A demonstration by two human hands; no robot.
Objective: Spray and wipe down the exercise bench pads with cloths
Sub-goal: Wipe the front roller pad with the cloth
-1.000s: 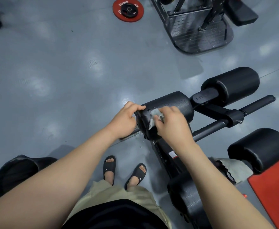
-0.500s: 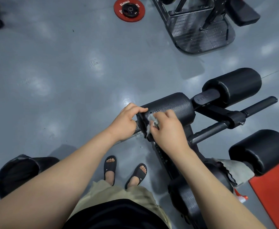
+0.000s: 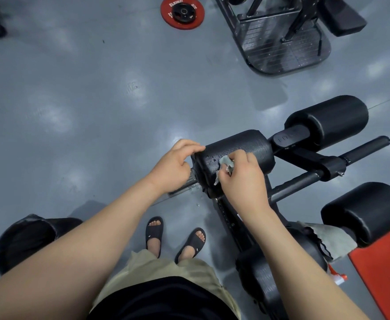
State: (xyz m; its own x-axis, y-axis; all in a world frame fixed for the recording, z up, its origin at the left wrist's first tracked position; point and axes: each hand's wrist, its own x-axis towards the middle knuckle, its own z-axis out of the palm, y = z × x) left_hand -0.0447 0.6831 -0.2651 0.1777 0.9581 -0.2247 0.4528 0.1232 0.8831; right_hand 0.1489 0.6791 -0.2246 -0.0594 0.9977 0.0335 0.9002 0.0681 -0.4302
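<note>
- right grip [image 3: 242, 181]: fingers bunched round a small grey cloth [image 3: 225, 163], pressing it onto the top of the near roller pad [image 3: 249, 143], close to its left end.
- left grip [image 3: 174, 166]: fingers curled over that pad's end edge, bracing it.
- droplets [image 3: 212, 159] bead on the pad just left of the cloth, so I read that patch as unwiped.
- to do it well: spread the cloth flat for more contact, wipe along the pad in overlapping passes, then go round the curve to the underside. Brace hard so the roller can't spin.
- end face and seam after that; fluid probably pools there.
- spare cloth [image 3: 332, 237] lies draped low on the bench beside the right forearm. Spray bottle [image 3: 338, 277] is just below it, mostly hidden.
- far roller pad [image 3: 328, 118] shows no droplets; likely not done.
</note>
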